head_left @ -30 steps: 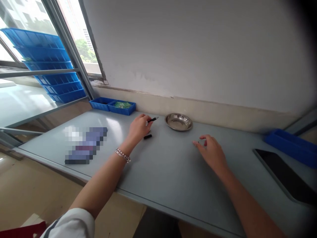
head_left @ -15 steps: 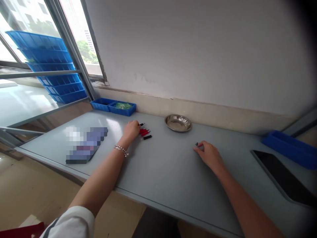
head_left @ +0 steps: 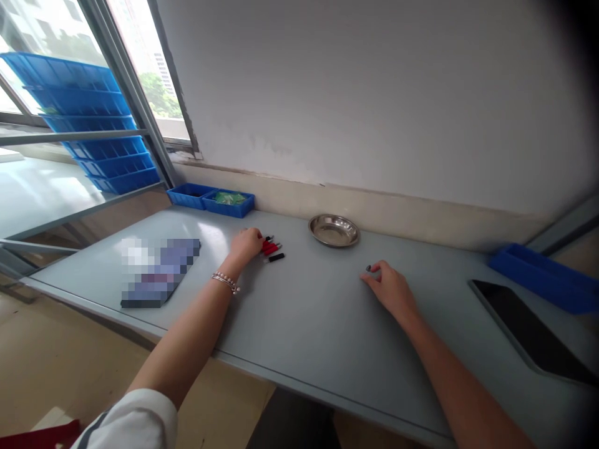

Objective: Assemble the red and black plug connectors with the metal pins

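Observation:
Near the middle of the table (head_left: 299, 312), my left hand (head_left: 247, 245) is closed, its fingertips at a small black metal-tipped piece (head_left: 269, 238). Beside those fingertips lie a few red pieces (head_left: 270, 248) of similar shape, bunched together. Another black piece (head_left: 277, 257) rests just in front of them. To the right, my right hand (head_left: 390, 288) pinches a small dark piece (head_left: 369, 269) between thumb and forefinger, a little above the table; its exact kind is too small to make out.
A round steel dish (head_left: 334, 231) stands by the wall between the hands. Two blue bins (head_left: 229, 204) sit at the back left. A pixelated item (head_left: 161, 274) lies left, a black tablet-like device (head_left: 533, 330) right, near a blue bin (head_left: 543, 277). Stacked blue crates (head_left: 93, 125) stand far left.
The view has shifted slightly. The black piece at my left fingertips sits a little lower and closer to the red pieces. My right hand keeps its pinch with hardly any movement.

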The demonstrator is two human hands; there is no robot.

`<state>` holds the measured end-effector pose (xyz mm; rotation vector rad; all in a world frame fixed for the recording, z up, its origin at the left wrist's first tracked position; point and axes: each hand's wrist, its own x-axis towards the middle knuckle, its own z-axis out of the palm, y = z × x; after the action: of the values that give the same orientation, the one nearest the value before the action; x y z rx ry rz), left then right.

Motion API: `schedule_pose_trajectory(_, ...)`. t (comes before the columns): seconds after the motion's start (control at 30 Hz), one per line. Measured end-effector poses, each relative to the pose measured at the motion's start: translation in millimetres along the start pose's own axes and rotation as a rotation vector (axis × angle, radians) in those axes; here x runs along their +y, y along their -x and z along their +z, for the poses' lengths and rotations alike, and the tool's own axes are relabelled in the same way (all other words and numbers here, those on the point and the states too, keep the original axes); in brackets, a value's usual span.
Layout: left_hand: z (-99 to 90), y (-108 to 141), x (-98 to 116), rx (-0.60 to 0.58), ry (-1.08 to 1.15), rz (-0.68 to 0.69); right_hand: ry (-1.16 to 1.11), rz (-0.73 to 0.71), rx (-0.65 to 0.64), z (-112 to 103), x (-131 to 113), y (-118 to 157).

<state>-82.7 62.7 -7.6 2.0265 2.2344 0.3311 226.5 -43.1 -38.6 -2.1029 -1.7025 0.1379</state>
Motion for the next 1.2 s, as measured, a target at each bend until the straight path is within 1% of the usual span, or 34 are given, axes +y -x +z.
schedule_pose_trajectory(0.13,0.2,-0.9,-0.7,-0.009,0.009,0.009,0.071,0.098,0.02,-4.3,-1.4,0.0)
schedule_pose_trajectory(0.2,-0.2,-0.4,-0.7,-0.012,0.01,0.015,0.087,0.107,0.033,-4.3,-0.1,-1.6)
schedule_pose_trajectory(0.4,-4.4,6.0,3.9,0.005,0.004,0.041,0.128,0.008,0.018,4.4,7.2,-8.1)
schedule_pose_trajectory(0.5,-8.1,11.3,11.0,0.02,0.008,0.101,0.149,-0.013,0.039,8.2,9.0,-10.0)
schedule_pose_trajectory(0.57,-10.4,14.6,16.3,0.0,-0.015,0.201,0.151,-0.017,0.043,9.5,9.3,-10.8)
schedule_pose_trajectory(0.63,-12.0,17.0,20.3,-0.047,-0.052,0.305,0.15,-0.015,0.044,10.2,9.1,-11.4)
schedule_pose_trajectory(0.7,-12.6,18.4,22.4,-0.098,-0.08,0.364,0.143,-0.006,0.058,10.6,8.6,-11.9)
schedule_pose_trajectory(0.83,-10.7,20.2,22.2,-0.169,-0.107,0.401,0.12,-0.005,0.09,11.8,7.7,-13.3)
schedule_pose_trajectory(0.93,-8.4,22.6,22.1,-0.201,-0.133,0.416,0.117,-0.032,0.08,12.7,7.2,-15.2)
schedule_pose_trajectory(1.2,-7.9,29.9,28.0,-0.199,-0.201,0.422,0.112,-0.037,0.074,13.1,6.3,-16.5)
